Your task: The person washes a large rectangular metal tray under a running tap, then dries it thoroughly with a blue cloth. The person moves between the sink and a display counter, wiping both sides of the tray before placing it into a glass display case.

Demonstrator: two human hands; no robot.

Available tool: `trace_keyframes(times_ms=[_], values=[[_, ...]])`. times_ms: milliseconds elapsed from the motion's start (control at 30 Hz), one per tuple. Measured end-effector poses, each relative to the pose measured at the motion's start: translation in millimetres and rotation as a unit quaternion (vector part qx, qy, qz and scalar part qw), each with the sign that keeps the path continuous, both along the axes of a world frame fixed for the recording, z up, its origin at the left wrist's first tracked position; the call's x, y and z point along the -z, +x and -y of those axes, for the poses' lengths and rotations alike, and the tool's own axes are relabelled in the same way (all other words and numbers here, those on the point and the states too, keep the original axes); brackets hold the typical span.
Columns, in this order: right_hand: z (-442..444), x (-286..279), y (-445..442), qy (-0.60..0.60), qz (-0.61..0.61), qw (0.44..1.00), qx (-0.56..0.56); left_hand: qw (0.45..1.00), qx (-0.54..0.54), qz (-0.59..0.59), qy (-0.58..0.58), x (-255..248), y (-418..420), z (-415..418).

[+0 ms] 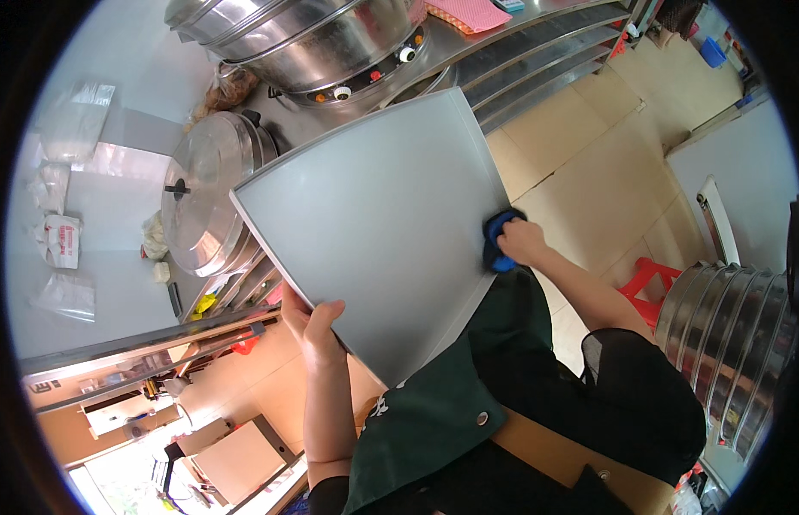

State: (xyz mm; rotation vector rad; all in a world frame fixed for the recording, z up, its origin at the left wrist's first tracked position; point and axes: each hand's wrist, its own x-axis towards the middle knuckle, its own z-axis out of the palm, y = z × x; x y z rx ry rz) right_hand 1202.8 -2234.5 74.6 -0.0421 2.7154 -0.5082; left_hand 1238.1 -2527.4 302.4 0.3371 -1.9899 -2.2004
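A large grey metal tray (380, 212) with a low raised rim is held tilted in front of my body. My left hand (319, 328) grips its lower left edge, the thumb on the flat face and the fingers partly hidden behind. At the right edge, my right hand (523, 241) holds a blue and black scrubbing brush (497, 225) against the tray. The tray's near corner reaches a dark green apron (431, 412) on my body.
Beyond the tray are a steel steamer (322, 48) with knobs and a clear-lidded pot (206, 199). Pink cloths (467, 16) lie on the counter. To the right are a red stool (647, 286) and stacked steel steamer tiers (728, 354). A person's leg (666, 35) shows at upper right.
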Motion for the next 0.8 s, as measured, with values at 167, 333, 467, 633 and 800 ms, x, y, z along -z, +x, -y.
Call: trace_keyframes(times_ms=[167,333,467,633,800], values=[[85.7,-88.4,48.5,-0.122,0.041,0.986,-0.104,0.999,-0.012,0.004,-0.044,-2.1,-4.0,-17.2],[117.8,-133.0,63.9,-0.316,-0.044,0.92,-0.228,0.997,0.005,-0.02,-0.069,7.2,-11.3,-12.1],[88.0,-110.7,25.2,-0.602,0.001,0.798,0.043,0.977,0.072,-0.051,-0.193,2.9,-7.9,2.2],[41.3,-117.9,-8.1,-0.774,0.174,0.505,0.341,0.847,0.228,-0.159,-0.453,-13.8,-4.5,-2.5],[45.7,-117.8,-4.0,-0.738,0.277,0.46,0.41,0.785,0.283,-0.2,-0.513,18.4,8.3,-17.2]])
